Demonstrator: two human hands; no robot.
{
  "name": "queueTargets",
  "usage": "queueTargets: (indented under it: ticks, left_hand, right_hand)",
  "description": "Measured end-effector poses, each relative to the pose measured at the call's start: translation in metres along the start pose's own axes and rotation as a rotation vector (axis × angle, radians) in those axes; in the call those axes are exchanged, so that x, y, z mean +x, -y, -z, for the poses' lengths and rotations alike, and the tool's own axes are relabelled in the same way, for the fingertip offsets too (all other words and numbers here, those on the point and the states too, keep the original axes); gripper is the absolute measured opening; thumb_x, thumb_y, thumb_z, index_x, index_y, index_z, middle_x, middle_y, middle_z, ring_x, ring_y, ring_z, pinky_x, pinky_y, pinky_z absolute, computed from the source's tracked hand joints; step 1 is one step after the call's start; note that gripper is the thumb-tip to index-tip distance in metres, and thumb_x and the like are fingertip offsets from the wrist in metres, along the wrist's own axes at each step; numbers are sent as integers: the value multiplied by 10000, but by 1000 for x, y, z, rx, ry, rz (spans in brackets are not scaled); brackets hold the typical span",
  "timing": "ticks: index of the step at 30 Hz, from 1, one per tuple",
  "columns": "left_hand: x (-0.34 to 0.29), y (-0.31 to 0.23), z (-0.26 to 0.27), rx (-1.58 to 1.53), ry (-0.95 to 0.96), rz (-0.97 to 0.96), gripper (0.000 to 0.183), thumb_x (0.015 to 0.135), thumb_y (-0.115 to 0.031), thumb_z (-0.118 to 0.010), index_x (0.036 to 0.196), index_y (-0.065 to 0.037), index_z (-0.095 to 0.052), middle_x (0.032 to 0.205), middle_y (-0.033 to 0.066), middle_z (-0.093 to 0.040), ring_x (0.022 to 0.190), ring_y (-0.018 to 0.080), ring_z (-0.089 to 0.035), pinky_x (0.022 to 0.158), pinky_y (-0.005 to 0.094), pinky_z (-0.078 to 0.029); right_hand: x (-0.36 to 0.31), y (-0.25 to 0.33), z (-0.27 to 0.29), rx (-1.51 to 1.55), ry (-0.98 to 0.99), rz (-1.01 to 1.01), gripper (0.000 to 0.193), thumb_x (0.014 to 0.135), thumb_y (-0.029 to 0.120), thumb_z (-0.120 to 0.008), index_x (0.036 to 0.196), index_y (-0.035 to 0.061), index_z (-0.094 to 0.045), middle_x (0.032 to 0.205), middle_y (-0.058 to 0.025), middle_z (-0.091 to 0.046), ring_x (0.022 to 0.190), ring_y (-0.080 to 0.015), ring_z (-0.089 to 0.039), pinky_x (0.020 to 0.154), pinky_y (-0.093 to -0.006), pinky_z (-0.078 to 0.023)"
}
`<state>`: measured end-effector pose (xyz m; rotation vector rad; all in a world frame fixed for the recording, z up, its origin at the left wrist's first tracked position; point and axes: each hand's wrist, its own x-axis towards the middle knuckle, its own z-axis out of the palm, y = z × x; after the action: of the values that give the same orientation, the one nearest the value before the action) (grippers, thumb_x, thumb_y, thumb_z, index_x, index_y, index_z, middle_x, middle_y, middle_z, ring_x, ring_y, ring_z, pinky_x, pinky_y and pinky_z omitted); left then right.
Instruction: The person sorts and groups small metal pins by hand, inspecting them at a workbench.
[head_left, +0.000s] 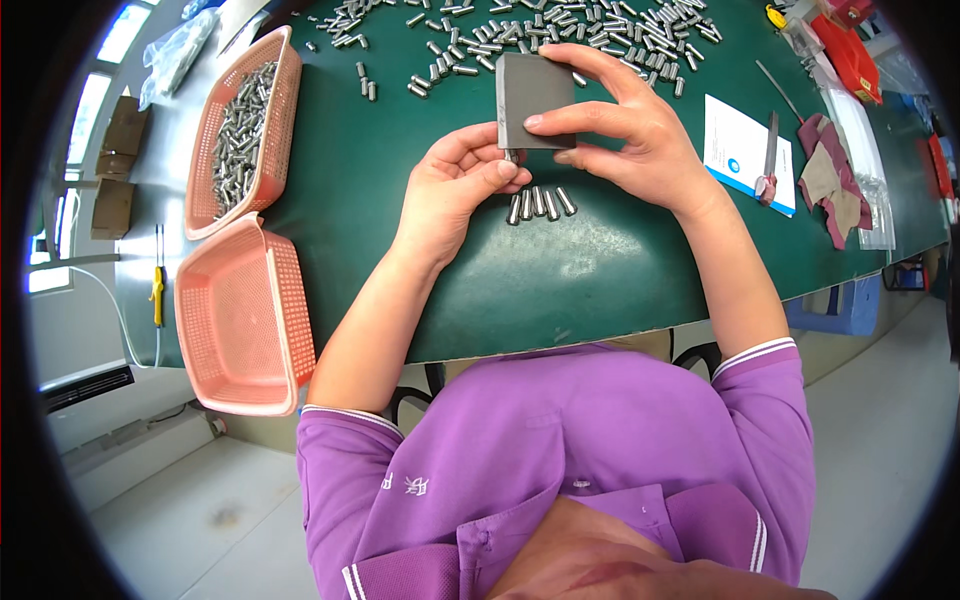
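Observation:
My right hand [620, 130] grips a dark grey rectangular block [530, 88] by its right side, fingers over the face and thumb below. Close under the block's lower left corner, my left hand [465, 175] is closed in a pinch on a small metal pin [511, 156]; only its end shows between the fingertips. Whether pin and block touch, I cannot tell. On the green table [480, 300] just below my hands, several shiny metal pins [540, 204] lie in a short row. Many more loose pins [600, 35] are scattered beyond the block.
At left stands a pink basket [284, 130] full of metal pins, with a second pink basket [240, 330] nearer me. To the right lie a white-and-blue sheet [735, 140], a file-like tool [771, 150] on it, and a cloth [835, 180]. A red bin [845, 60] sits farther back.

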<state>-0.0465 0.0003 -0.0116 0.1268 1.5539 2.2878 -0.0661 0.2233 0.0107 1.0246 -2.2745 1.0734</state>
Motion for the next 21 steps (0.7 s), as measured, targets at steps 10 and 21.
queueTargets:
  ticks: [10, 21]
  left_hand:
    - [3, 0, 6, -48, 8, 9, 373, 895, -20, -619, 1256, -8, -525, 1074, 125, -649, 895, 171, -658, 820, 273, -541]
    - [4, 2, 9, -234, 29, 14, 396, 920, -34, -592, 1305, -20, -501, 1147, 119, -625, 988, 159, -634, 892, 273, -530]
  right_hand:
    - [-3, -8, 12, -197, 36, 4, 379, 667, 108, -759, 1016, 252, -723, 1337, -56, -527, 1185, -276, -532, 984, -403, -429]
    - [-2, 0, 7, -2, -33, -89, 449, 670, -3, -761, 1076, 184, -719, 1382, -107, -479, 1262, -301, -482, 1026, -392, -431]
